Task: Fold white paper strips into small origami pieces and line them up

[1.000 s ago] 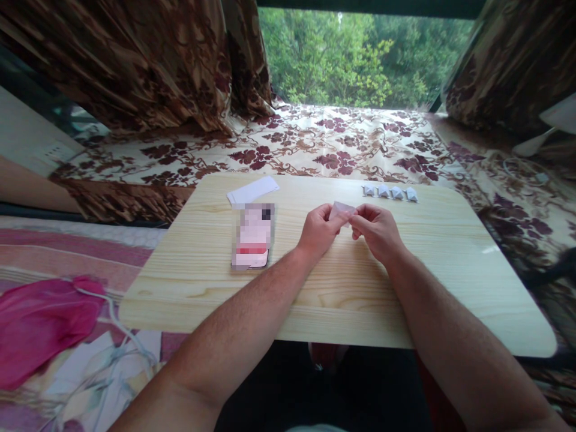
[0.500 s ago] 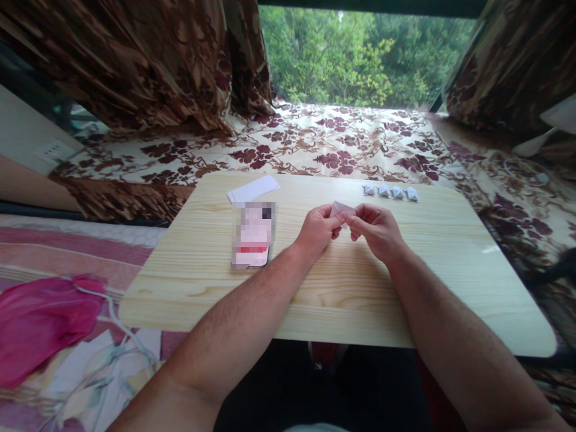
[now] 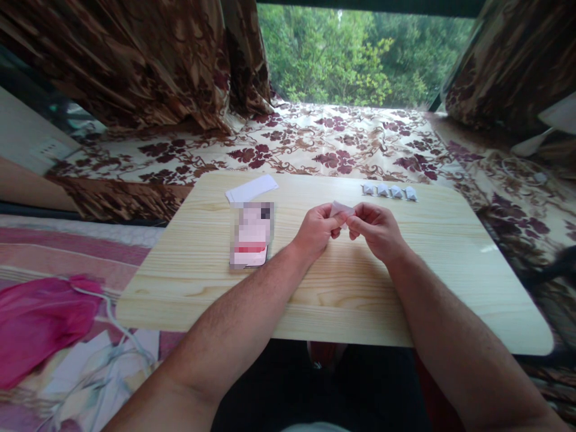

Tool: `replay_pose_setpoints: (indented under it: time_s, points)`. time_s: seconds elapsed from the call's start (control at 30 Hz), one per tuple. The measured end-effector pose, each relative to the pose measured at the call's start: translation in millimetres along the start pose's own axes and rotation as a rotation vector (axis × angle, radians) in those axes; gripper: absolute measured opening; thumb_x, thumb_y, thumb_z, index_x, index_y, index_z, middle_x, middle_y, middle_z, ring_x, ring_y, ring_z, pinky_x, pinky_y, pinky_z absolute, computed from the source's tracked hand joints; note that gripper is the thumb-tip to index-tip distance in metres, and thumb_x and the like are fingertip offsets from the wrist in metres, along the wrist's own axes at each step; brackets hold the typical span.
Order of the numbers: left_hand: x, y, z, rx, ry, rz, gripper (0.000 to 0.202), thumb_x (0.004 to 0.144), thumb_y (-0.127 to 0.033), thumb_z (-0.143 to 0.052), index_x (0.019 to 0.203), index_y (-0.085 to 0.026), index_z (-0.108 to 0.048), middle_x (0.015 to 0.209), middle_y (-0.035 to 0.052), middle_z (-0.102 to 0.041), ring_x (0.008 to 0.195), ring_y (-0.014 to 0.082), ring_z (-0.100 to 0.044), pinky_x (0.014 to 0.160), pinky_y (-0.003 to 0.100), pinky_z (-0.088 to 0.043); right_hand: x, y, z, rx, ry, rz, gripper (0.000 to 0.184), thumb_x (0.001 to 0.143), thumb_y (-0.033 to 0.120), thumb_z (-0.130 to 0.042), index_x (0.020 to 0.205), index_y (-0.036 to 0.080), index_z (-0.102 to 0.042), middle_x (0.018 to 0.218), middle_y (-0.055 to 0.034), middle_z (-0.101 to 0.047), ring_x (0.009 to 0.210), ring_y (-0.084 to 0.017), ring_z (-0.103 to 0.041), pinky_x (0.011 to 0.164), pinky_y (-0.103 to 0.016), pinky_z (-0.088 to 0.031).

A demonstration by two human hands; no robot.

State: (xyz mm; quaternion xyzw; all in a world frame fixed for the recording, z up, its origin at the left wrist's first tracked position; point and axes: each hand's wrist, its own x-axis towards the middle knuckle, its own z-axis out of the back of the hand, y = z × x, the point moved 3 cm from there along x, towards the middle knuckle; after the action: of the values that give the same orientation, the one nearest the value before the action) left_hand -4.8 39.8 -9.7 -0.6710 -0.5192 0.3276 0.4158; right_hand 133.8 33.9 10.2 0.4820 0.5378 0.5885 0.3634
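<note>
Both hands meet above the middle of a light wooden table [image 3: 333, 294]. My left hand [image 3: 315, 231] and my right hand [image 3: 378, 231] each pinch one end of a small pale folded piece of paper [image 3: 342, 208], held just above the tabletop. The fingers of both hands are curled and closed on it. Several small folded white paper figures [image 3: 389, 191] stand in a row at the far edge of the table, to the right of my hands.
A phone [image 3: 251, 235] lies on the table left of my hands, with a white paper strip [image 3: 251, 188] behind it. A floral cloth [image 3: 333, 141] and curtains lie beyond the table. A pink bag [image 3: 40, 324] and white cable [image 3: 117, 336] lie on the bedding at left.
The hands have kept their pinch on the paper and shifted only slightly; the paper sits a little lower between the fingers.
</note>
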Motion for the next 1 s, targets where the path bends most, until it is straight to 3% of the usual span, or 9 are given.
replay_pose_setpoints:
  time_s: [0.27,0.67,1.0]
  points:
    - [2.3,2.8,2.5,0.013,0.051,-0.038,0.027,0.073,-0.036,-0.08,0.078,-0.013,-0.066,0.062,-0.0008,-0.056,0.05,0.0061,-0.041,0.049,0.023,-0.027,0.4,0.8,-0.7,-0.008,-0.009,-0.002,0.026,0.077,0.036,-0.079,0.072,0.018,-0.062,0.058,0.0023,-0.061,0.051,-0.01,-0.052,0.05,-0.025,-0.041]
    - [-1.8,-0.4,-2.3,0.034,0.023,-0.039,0.032,0.073,-0.042,-0.079,0.078,-0.014,-0.066,0.062,-0.0019,-0.056,0.05,0.0053,-0.041,0.049,0.022,-0.028,0.7,-3.6,3.9,-0.028,-0.049,-0.019,0.032,0.075,0.045,-0.08,0.073,0.018,-0.063,0.058,0.002,-0.06,0.052,-0.011,-0.053,0.051,-0.027,-0.044]
    - [-2.8,1.1,-2.0,0.036,0.041,-0.019,0.032,0.071,-0.041,-0.08,0.081,-0.013,-0.068,0.062,-0.0014,-0.057,0.049,0.006,-0.044,0.047,0.022,-0.03,-1.8,-0.5,5.7,-0.055,-0.027,0.003,0.029,0.076,0.04,-0.081,0.071,0.018,-0.063,0.059,0.0009,-0.063,0.052,-0.011,-0.054,0.051,-0.026,-0.042]
